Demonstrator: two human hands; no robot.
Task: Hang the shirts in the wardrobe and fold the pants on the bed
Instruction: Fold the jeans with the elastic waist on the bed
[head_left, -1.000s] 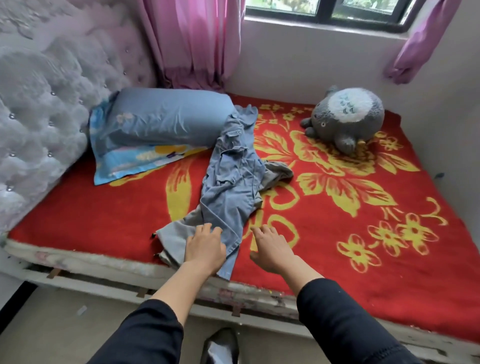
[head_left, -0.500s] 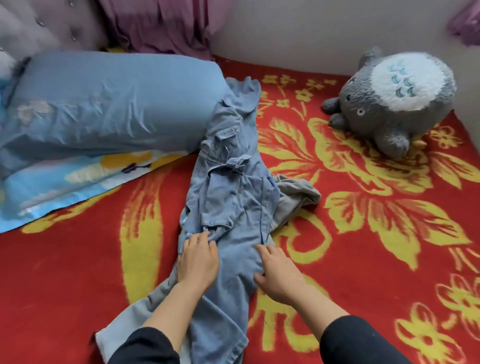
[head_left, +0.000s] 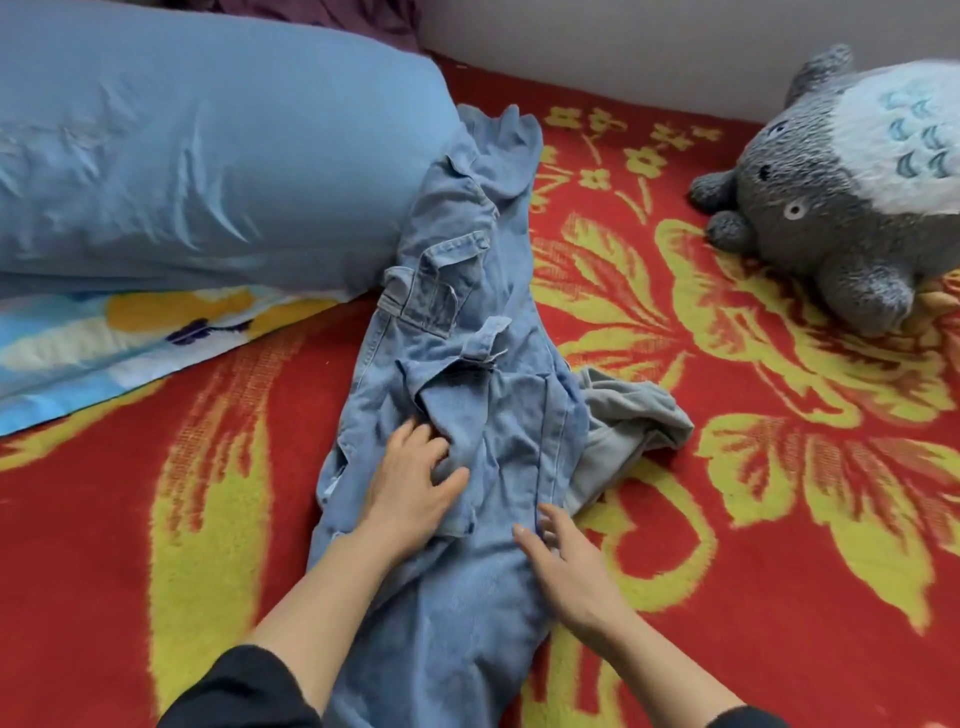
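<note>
A person's left hand (head_left: 410, 486) presses palm-down on a pair of blue denim pants (head_left: 467, 332), fingers spread and slightly bent into the cloth. The right hand (head_left: 571, 566) rests just beside it on the pants' right edge, fingers nearly straight. The hands are apart and neither grasps anything. Black sleeves (head_left: 244, 691) cover both forearms. The pants lie rumpled and unfolded lengthwise on the bed's red-and-yellow floral blanket (head_left: 753, 519), their far end touching a blue pillow (head_left: 208, 156). A gray garment (head_left: 639, 415) pokes out from under their right side. A gray plush toy (head_left: 852, 208) sits near the wall (head_left: 623, 47).
</note>
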